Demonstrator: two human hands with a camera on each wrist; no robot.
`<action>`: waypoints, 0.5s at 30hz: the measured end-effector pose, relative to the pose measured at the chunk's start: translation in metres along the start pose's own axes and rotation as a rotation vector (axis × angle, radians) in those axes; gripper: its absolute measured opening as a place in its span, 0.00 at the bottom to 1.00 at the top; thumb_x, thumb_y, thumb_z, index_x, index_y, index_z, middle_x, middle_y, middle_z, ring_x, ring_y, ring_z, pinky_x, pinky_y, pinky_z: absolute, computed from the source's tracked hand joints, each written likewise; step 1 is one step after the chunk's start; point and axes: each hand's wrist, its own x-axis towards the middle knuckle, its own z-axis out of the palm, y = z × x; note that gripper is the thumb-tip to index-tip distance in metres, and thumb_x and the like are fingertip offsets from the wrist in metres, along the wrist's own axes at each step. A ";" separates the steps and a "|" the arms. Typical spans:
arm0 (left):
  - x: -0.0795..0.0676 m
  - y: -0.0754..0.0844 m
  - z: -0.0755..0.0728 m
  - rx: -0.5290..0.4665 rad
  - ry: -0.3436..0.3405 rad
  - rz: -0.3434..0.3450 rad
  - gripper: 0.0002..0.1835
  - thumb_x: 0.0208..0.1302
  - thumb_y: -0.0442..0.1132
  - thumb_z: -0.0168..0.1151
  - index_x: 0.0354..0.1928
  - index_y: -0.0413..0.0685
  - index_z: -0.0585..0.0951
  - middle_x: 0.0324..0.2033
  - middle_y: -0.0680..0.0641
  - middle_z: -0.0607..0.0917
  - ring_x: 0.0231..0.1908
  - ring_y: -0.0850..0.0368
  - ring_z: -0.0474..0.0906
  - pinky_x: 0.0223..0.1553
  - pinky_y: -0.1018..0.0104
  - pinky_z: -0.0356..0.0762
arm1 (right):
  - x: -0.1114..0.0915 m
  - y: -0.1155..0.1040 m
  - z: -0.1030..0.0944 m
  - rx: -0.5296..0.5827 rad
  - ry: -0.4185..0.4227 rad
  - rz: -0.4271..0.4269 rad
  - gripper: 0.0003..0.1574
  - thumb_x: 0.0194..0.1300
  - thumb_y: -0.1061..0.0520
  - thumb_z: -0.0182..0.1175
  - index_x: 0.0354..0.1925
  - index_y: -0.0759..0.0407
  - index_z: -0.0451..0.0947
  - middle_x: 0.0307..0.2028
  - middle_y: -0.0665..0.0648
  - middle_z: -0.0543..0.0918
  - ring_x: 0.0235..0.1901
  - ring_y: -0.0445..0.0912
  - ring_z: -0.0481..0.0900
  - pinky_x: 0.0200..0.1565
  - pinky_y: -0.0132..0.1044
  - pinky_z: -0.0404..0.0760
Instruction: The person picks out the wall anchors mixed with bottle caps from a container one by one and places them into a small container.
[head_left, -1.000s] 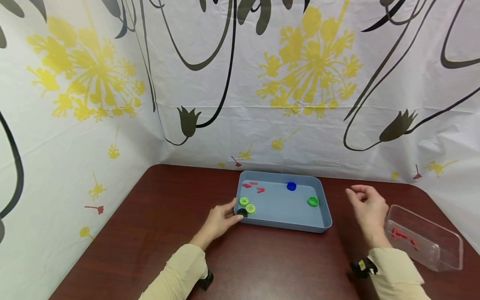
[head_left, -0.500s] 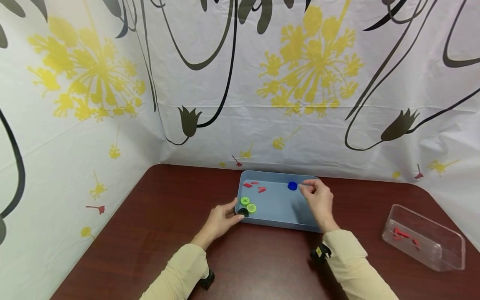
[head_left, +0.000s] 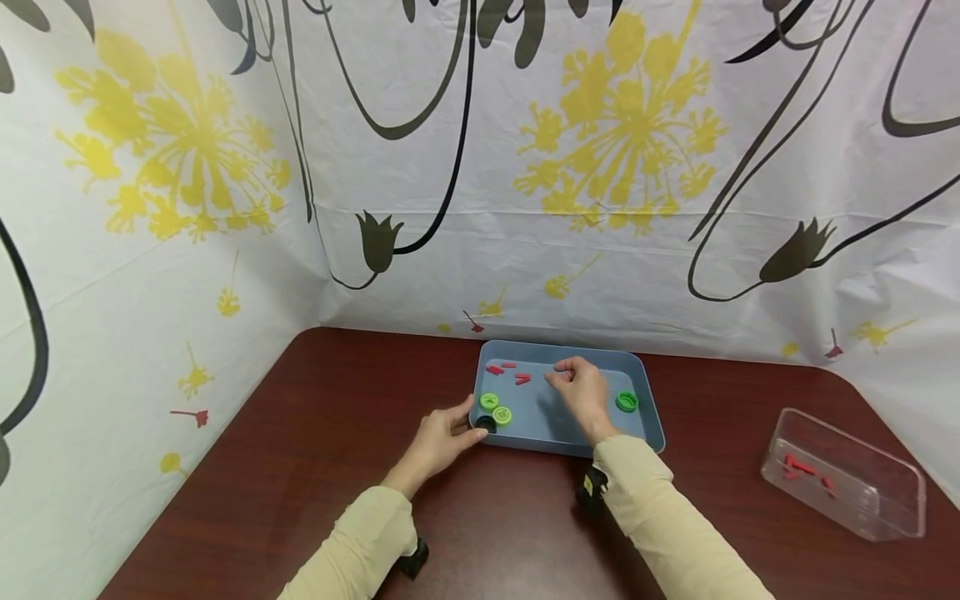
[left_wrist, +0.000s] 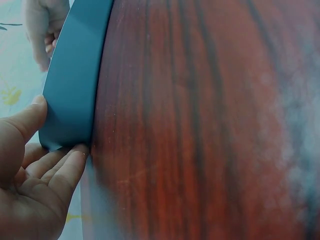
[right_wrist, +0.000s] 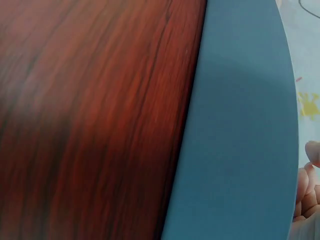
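Observation:
A blue tray [head_left: 555, 353] lies on the table. My left hand [head_left: 437, 442] grips its near left corner, with the thumb at the front rim and the fingers round the side in the left wrist view. Beside those fingers, inside the tray, sit a black cap [head_left: 486, 425] and two light green caps [head_left: 502, 415]. Over the tray's middle hovers my right hand [head_left: 585, 398], thumb and forefinger close together and the other fingers curled. I cannot tell whether it pinches something small. Several small red sticks [head_left: 522, 379] lie just left of it. A green cap [head_left: 627, 402] sits at the right.
On the right of the brown table [head_left: 480, 533] stands a clear plastic box [head_left: 892, 504] with several red pieces [head_left: 801, 467] in it. A white patterned sheet [head_left: 450, 300] hangs behind the table and along its left side.
My right hand has moved left from beside the clear box to over the tray's middle, and now hides the blue cap. The left hand has kept its grip on the tray's corner.

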 end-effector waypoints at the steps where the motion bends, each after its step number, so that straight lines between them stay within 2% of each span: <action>1: 0.000 0.000 0.000 -0.002 0.000 -0.001 0.36 0.61 0.42 0.64 0.69 0.40 0.62 0.65 0.38 0.67 0.57 0.48 0.74 0.51 0.60 0.78 | 0.001 -0.001 0.002 0.002 -0.014 0.012 0.13 0.56 0.58 0.67 0.37 0.67 0.81 0.24 0.59 0.79 0.24 0.49 0.74 0.27 0.36 0.72; 8: 0.000 0.000 -0.001 -0.010 -0.003 0.003 0.36 0.62 0.43 0.63 0.69 0.41 0.62 0.65 0.38 0.67 0.57 0.47 0.74 0.51 0.59 0.78 | 0.005 -0.010 0.017 0.027 -0.090 0.101 0.14 0.56 0.58 0.66 0.38 0.68 0.79 0.27 0.60 0.80 0.26 0.48 0.75 0.28 0.34 0.73; 15: 0.000 -0.001 -0.001 -0.016 -0.003 0.007 0.36 0.61 0.43 0.63 0.69 0.41 0.62 0.65 0.38 0.67 0.57 0.48 0.74 0.50 0.60 0.78 | 0.005 -0.013 0.025 0.036 -0.115 0.169 0.15 0.57 0.57 0.66 0.39 0.67 0.79 0.34 0.64 0.83 0.32 0.51 0.78 0.34 0.41 0.78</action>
